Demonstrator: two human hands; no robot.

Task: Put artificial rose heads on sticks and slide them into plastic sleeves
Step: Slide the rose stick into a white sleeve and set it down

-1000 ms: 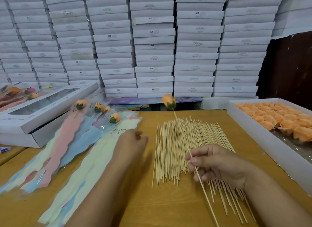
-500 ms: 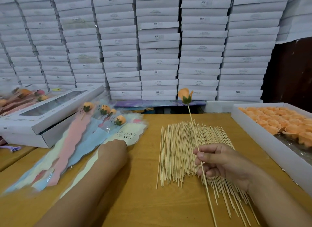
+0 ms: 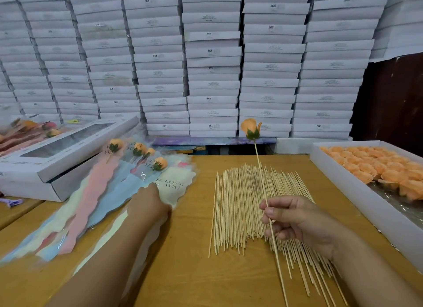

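My right hand pinches a thin wooden stick near its middle. The stick stands tilted, with an orange rose head with a green calyx on its far tip. Under that hand lies a spread pile of bare sticks. My left hand rests on a cream plastic sleeve printed "I LOVE YOU", at the right edge of a fan of pastel sleeves. Its fingers are mostly hidden behind the back of the hand. Several sleeved roses lie at the fan's far end.
A white tray of loose orange rose heads sits at the right on the wooden table. A white window box lies at the left, with more finished roses behind it. Stacked white boxes wall off the back.
My right hand has tipped the stick more upright, so the rose head rose and shifted right. My left hand drew back, then settled on the cream sleeve, which now shows its print.
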